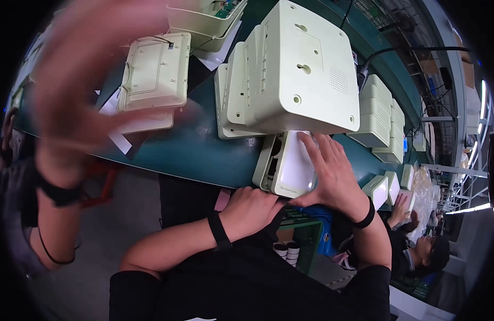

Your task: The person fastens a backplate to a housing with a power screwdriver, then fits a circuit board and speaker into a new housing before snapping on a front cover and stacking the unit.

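Note:
A small cream plastic housing (267,165) with a glossy white front panel (297,167) stands at the bench's near edge, its open left side showing dark hollows. My right hand (335,174) grips it, fingertips over the panel's upper right edge and thumb by the near bottom corner. Against the near end of the housing rests my left hand (252,211), fingers curled and pressed together; their tips and anything in them are hidden. Just beyond, a large cream enclosure (316,69) with keyhole slots and a speaker grille leans on a stack of similar cream covers (237,93).
At the left, a co-worker's blurred arm (59,139) reaches over the green bench (193,144) near an upturned cream cover (156,72). Cream boxes (376,112) stand in stacks at the right. Another person (426,254) works there. A black cable (407,49) crosses behind the enclosure.

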The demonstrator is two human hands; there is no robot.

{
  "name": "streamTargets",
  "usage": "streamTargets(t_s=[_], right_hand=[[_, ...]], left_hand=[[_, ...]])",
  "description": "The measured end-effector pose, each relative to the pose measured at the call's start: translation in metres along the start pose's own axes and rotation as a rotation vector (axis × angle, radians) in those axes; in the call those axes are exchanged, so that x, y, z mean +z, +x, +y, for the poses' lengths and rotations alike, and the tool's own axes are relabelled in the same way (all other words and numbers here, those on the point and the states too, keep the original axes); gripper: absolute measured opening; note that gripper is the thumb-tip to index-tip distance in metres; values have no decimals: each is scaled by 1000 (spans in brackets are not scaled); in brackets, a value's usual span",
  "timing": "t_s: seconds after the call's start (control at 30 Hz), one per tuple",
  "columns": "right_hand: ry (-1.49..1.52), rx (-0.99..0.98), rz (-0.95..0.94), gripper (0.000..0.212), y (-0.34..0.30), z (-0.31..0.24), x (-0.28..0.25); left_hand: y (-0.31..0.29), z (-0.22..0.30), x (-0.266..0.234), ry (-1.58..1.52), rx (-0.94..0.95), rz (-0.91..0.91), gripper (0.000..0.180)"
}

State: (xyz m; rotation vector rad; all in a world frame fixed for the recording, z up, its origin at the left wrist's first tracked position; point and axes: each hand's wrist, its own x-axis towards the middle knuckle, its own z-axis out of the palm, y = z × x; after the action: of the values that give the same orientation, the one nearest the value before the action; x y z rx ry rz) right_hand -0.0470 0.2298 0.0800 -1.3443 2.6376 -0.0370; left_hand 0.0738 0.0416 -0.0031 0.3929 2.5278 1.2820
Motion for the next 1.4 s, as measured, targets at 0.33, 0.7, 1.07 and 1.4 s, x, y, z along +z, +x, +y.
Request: streamTargets(t_s=[0.33,0.7,1.07,1.4], right_hand=[[1,34,-20,135,0,1,3],[-37,46,-57,137,5,-5,-1],[-114,59,28,139,-2,-13,15],[310,319,416,111,-29,-22,50]], left_hand=[[2,-14,28,-60,108,187,27],[-1,-14,23,-37,110,143,28],[-59,-26,-1,101,343,113,57],[15,-27,-4,34,-42,519,64]])
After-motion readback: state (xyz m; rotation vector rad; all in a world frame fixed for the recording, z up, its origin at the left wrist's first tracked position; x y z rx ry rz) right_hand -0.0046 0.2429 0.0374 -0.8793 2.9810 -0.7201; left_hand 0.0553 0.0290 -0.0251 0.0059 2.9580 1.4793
